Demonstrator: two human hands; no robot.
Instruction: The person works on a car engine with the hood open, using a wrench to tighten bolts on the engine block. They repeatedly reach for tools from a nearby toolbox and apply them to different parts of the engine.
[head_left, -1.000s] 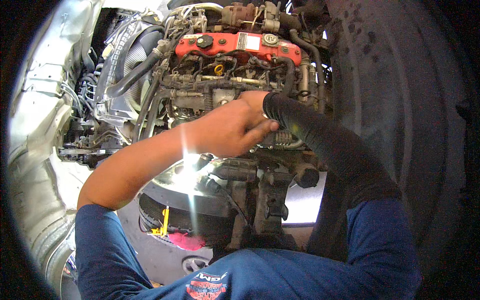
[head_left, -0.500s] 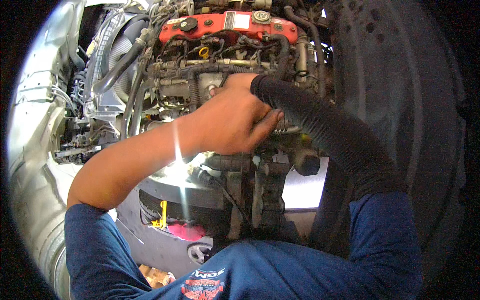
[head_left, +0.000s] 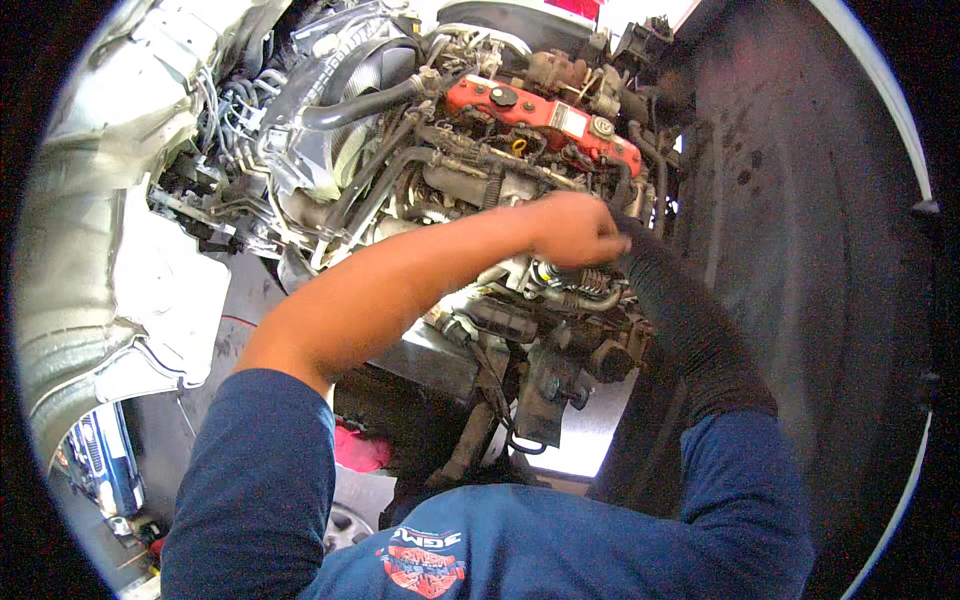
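Observation:
My bare left arm reaches across the engine, and my left hand (head_left: 575,230) is closed, its fingers curled beside the wrist end of a black sleeve (head_left: 690,310). Whether it grips the sleeve or something behind it, I cannot make out. That sleeve covers my right forearm, which comes in from the right. My right hand is hidden behind the left one. Just beyond both hands lies the engine, with a red valve cover (head_left: 545,112), a black filler cap (head_left: 503,97) and a yellow ring handle (head_left: 519,147). A corrugated metal pipe (head_left: 590,282) runs below my left hand.
A thick black hose (head_left: 365,108) and a fan shroud (head_left: 295,150) lie left of the engine. Pale body metal (head_left: 100,220) borders the far left, and a dark panel (head_left: 800,250) walls the right. A pink cloth (head_left: 362,450) shows low down.
The view has turned and shifted, so the engine looks tilted and farther off. My left hand has moved along toward the sleeve, and the part of my right hand seen before is now covered.

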